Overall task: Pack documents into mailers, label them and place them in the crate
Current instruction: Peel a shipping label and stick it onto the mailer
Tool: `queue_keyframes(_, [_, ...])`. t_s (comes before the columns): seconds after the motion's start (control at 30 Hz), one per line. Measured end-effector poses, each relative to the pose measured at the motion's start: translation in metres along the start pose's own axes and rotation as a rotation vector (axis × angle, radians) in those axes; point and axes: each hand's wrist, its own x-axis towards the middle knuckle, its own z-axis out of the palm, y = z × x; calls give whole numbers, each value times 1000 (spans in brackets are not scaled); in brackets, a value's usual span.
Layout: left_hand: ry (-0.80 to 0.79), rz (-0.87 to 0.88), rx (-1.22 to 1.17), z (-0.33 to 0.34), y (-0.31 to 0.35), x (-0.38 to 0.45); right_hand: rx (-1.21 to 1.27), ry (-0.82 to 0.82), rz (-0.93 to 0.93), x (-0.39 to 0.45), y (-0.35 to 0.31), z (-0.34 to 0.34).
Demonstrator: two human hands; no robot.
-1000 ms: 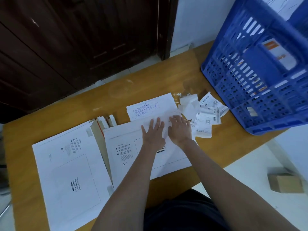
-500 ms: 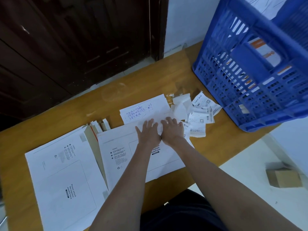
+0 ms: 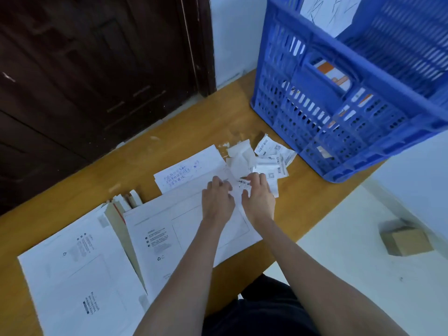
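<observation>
A white mailer (image 3: 169,229) lies flat on the wooden table (image 3: 242,122) in front of me. Over its far right corner my left hand (image 3: 217,200) and my right hand (image 3: 258,197) are close together, both pinching a small barcode label (image 3: 243,183) between their fingertips. A handwritten document (image 3: 184,173) sticks out from behind the mailer's far edge. To the right of it is a loose pile of labels (image 3: 269,161) and backing papers. The blue crate (image 3: 339,93) stands at the table's far right, with mailers visible through its slots.
A stack of white mailers (image 3: 72,275) lies at the left, with several folded ones (image 3: 128,200) standing behind it. A dark wooden door (image 3: 97,69) is beyond the table. A small cardboard box (image 3: 407,241) sits on the floor at the right.
Both hands were lying flat, pressing on the mailer. They have since lifted their palms, moved slightly to the right and closed their fingers on a barcode label.
</observation>
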Motion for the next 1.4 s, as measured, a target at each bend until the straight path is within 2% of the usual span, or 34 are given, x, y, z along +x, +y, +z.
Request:
queue_keyframes(0.17, [-112,46,30,9,3,-9,-189,-107,143,17,13,-4])
queue_keyframes(0.33, [-142,72,52,11,0,-18,-164,-12,150,25,13,-3])
queue_keyframes(0.4, [-156,63,38,10,0,-19,-81,48,203,26,12,-3])
queue_keyframes(0.57, [-173,46,16,8,2,-21,217,72,419,19,8,-9])
queue_keyframes(0.7, [-155,53,-11,5,2,-21,400,231,391,8,9,-10])
queue_keyframes(0.93, [-170,84,-7,0,-6,-27,568,244,376,3,10,-11])
queue_keyframes(1.13, [-444,80,125,15,-31,-59,544,204,437,7,11,-18])
queue_keyframes(1.23, [-375,109,235,23,-34,-72,526,191,451,8,9,-16])
queue_keyframes(1.4, [-294,134,-12,15,-33,-73,550,156,581,8,13,-18])
